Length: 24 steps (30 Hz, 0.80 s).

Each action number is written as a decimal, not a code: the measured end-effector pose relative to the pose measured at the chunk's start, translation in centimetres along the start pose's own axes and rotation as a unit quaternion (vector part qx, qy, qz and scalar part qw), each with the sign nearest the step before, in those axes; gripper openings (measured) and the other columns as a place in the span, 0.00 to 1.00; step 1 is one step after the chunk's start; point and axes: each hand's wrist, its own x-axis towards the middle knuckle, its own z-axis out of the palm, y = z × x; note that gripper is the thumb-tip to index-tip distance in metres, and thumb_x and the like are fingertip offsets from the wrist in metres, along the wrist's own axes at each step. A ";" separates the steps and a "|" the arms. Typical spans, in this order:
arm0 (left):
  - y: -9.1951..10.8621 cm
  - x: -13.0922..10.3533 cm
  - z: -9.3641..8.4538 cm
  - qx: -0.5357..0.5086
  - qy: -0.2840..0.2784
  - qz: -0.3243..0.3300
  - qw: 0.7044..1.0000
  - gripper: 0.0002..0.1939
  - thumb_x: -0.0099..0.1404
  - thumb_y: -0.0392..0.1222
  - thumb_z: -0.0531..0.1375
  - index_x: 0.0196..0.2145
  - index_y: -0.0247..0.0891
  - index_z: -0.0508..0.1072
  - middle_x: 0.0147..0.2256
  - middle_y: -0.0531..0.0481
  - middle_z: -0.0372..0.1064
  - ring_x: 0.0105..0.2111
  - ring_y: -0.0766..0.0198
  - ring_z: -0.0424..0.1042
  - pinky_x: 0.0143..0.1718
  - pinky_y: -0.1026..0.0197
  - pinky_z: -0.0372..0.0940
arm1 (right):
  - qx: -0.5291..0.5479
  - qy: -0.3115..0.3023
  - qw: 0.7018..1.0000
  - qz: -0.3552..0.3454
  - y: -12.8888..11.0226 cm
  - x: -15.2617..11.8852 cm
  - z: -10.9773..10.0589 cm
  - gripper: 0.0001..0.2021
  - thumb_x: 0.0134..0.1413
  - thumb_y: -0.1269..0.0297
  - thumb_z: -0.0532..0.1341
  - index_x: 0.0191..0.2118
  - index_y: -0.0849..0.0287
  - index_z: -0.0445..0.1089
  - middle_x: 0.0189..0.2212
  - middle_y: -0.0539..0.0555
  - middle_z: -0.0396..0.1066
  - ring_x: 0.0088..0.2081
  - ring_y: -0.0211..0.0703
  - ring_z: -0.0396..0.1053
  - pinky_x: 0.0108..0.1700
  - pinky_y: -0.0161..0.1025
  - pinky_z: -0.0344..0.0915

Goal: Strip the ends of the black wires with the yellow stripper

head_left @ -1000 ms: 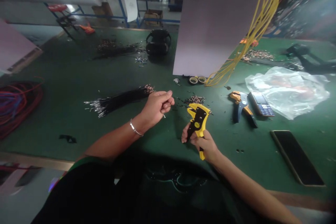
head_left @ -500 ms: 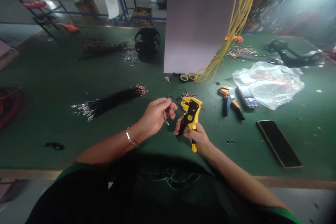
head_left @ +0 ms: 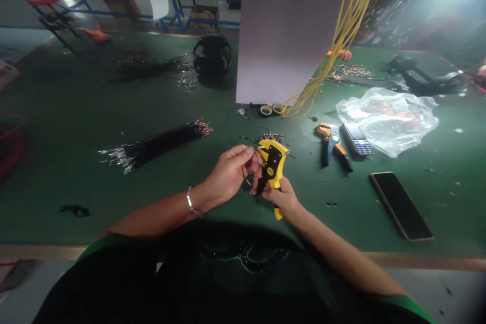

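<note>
At the far left of the green surface (head_left: pixel 125 207), a reddish coil (head_left: pixel 9 149) is cut off by the frame edge; a small black piece (head_left: pixel 75 210) lies near the front edge. To its right, a bundle of black wires (head_left: pixel 163 146) lies at a slant, silvery ends leftward, coppery ends rightward. The left hand (head_left: pixel 232 172), a silver bracelet (head_left: pixel 190 202) at its wrist, is closed, thumb against fingers, on a thin dark wire (head_left: pixel 245 176), one end of which hangs below the fingers. The fingertips are just beside the head of a yellow-and-black wire stripper (head_left: pixel 279 154), held upright above the surface; whether the wire enters its jaws cannot be told. Behind the tool lies a pile of small clippings (head_left: pixel 271 136). The right hand (head_left: pixel 283 196) is wrapped around the tool's handles. Farther right, well apart from the hands, lie blue-and-orange pliers (head_left: pixel 334 143), a keypad phone (head_left: pixel 358 139), a clear plastic bag (head_left: pixel 395 124) and, nearer the front, a dark-screened smartphone (head_left: pixel 401 206).
</note>
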 end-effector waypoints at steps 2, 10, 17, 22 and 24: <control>0.0 -0.1 0.1 0.000 -0.012 -0.008 1.000 0.11 0.66 0.43 0.58 0.27 0.34 0.68 0.24 0.51 0.63 0.22 0.65 0.66 0.19 0.63 0.64 | -0.004 -0.007 1.000 -0.005 -0.1 0.0 0.1 0.15 0.36 0.74 0.59 0.36 0.58 0.66 0.26 0.49 0.69 0.28 0.42 0.67 0.34 0.41 0.64; -0.2 -0.1 0.0 -0.010 -0.022 -0.014 1.000 0.12 0.65 0.42 0.59 0.26 0.33 0.69 0.25 0.50 0.65 0.22 0.68 0.66 0.24 0.63 0.64 | -0.050 -0.006 0.998 -0.025 -0.5 -0.3 0.1 0.11 0.41 0.73 0.59 0.35 0.57 0.64 0.25 0.48 0.67 0.26 0.40 0.65 0.30 0.39 0.63; -0.1 -0.4 0.1 -0.025 -0.032 -0.020 0.999 0.12 0.65 0.40 0.59 0.25 0.32 0.70 0.24 0.50 0.65 0.23 0.68 0.67 0.29 0.63 0.64 | -0.229 0.058 0.970 -0.065 -1.2 -0.8 0.4 0.07 0.44 0.70 0.58 0.33 0.58 0.63 0.25 0.49 0.66 0.26 0.38 0.63 0.30 0.37 0.62; -0.1 -0.6 0.0 -0.055 -0.032 -0.026 0.998 0.12 0.65 0.39 0.59 0.25 0.32 0.71 0.23 0.51 0.65 0.22 0.69 0.66 0.26 0.63 0.66 | -0.376 0.082 0.915 -0.121 -1.1 -1.2 0.1 0.08 0.42 0.72 0.55 0.33 0.57 0.60 0.25 0.49 0.66 0.25 0.38 0.63 0.30 0.36 0.61; 0.0 -0.6 0.0 -0.060 -0.026 -0.034 0.997 0.11 0.64 0.39 0.60 0.24 0.32 0.71 0.22 0.51 0.65 0.21 0.69 0.66 0.24 0.64 0.66 | -0.423 0.091 0.888 -0.157 -1.2 -1.2 0.0 0.10 0.41 0.72 0.55 0.34 0.57 0.59 0.24 0.49 0.65 0.24 0.39 0.62 0.28 0.35 0.60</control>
